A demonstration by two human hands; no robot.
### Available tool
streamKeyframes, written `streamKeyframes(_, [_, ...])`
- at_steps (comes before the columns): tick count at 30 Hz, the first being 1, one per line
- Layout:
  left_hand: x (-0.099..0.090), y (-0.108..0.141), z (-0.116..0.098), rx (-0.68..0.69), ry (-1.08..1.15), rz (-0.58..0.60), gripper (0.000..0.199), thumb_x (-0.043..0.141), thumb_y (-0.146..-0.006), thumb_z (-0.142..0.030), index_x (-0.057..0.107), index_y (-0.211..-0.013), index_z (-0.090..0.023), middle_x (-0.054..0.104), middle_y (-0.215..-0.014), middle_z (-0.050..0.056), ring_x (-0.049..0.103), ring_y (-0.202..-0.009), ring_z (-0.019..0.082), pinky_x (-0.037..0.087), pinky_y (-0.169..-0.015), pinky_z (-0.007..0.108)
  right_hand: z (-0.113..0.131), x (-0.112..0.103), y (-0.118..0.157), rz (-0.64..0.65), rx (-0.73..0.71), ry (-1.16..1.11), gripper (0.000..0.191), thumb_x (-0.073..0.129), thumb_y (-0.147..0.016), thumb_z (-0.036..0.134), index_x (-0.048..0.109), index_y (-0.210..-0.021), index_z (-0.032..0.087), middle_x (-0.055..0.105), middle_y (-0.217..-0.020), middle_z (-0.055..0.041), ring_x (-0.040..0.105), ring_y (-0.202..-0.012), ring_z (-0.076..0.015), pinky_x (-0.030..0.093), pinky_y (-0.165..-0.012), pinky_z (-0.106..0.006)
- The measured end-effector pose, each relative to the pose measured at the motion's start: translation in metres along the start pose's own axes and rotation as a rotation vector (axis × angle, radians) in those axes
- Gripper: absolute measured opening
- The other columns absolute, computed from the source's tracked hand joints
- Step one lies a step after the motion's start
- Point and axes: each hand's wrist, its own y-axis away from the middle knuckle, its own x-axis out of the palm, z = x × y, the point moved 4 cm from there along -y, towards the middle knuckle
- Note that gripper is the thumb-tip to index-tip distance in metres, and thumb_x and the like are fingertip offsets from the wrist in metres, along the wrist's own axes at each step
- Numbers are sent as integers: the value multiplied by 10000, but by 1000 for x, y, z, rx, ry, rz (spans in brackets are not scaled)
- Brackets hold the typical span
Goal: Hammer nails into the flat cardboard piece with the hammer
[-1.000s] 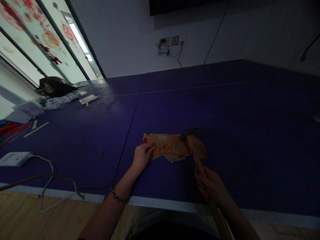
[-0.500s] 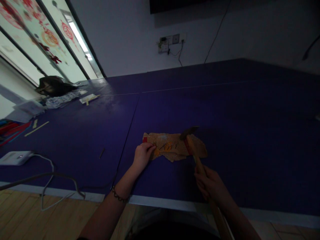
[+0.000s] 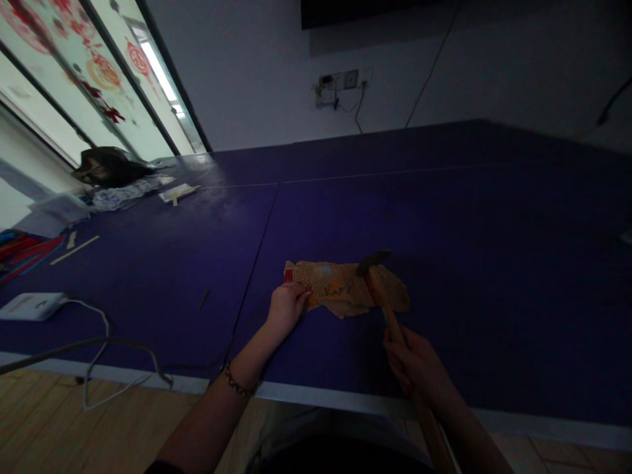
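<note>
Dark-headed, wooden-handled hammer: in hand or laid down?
In hand: the right hand is closed around the hammer's wooden handle.

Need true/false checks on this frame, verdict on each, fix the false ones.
1. The right hand grips the hammer by its handle. True.
2. The left hand is at the brown sheet's left end. True.
3. The hammer's head appears left of the left hand. False: it appears right of it, overlapping the sheet's far edge.
4. A white device lies on the tabletop. True.
5. The tabletop is yellow. False: dark purple-blue.
</note>
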Motion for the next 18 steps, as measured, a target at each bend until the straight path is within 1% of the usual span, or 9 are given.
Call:
streamKeyframes(5, [1, 0, -1, -2, -62, 21, 242, 519, -792, -165, 591, -564, -134, 587, -610, 33, 522, -595, 128, 361, -582, 216, -4, 0, -2, 17, 0, -8, 137, 485, -682, 310, 412, -721, 201, 333, -359, 148, 258, -222, -28, 256, -214, -141])
streamKeyframes(9, [1, 0, -1, 11, -57, -12, 222, 522, -789, -169, 606, -586, -136, 604, -637, 40, 541, -636, 138, 377, -610, 222, -4, -1, -3, 11, -9, 0, 132, 478, -690, 309, 411, -725, 200, 335, -358, 146, 265, -224, -31, 255, -219, -143])
streamKeyframes(13, [-1, -1, 2, 8, 57, -102, 200, 536, -779, -188, 617, -603, -137, 603, -635, 32, 544, -638, 130, 393, -612, 216, 0, 0, -2, 3, -9, 15, 147, 485, -663, 318, 406, -708, 202, 338, -349, 144, 267, -222, -34, 264, -220, -153])
streamKeyframes(16, [-4, -1, 5, -23, 144, -212, 180, 551, -763, -203, 616, -609, -135, 597, -635, 22, 539, -622, 120, 400, -598, 209, 3, 1, -2, -3, -1, 13, 157, 486, -638, 326, 408, -701, 204, 335, -343, 143, 261, -220, -37, 265, -216, -161])
streamKeyframes(18, [-5, -1, 7, -51, 190, -243, 181, 538, -769, -219, 620, -632, -133, 590, -610, 12, 528, -581, 112, 399, -566, 204, 3, 1, -2, -12, -6, 15, 166, 488, -626, 333, 410, -695, 203, 347, -347, 138, 270, -224, -39, 265, -219, -165])
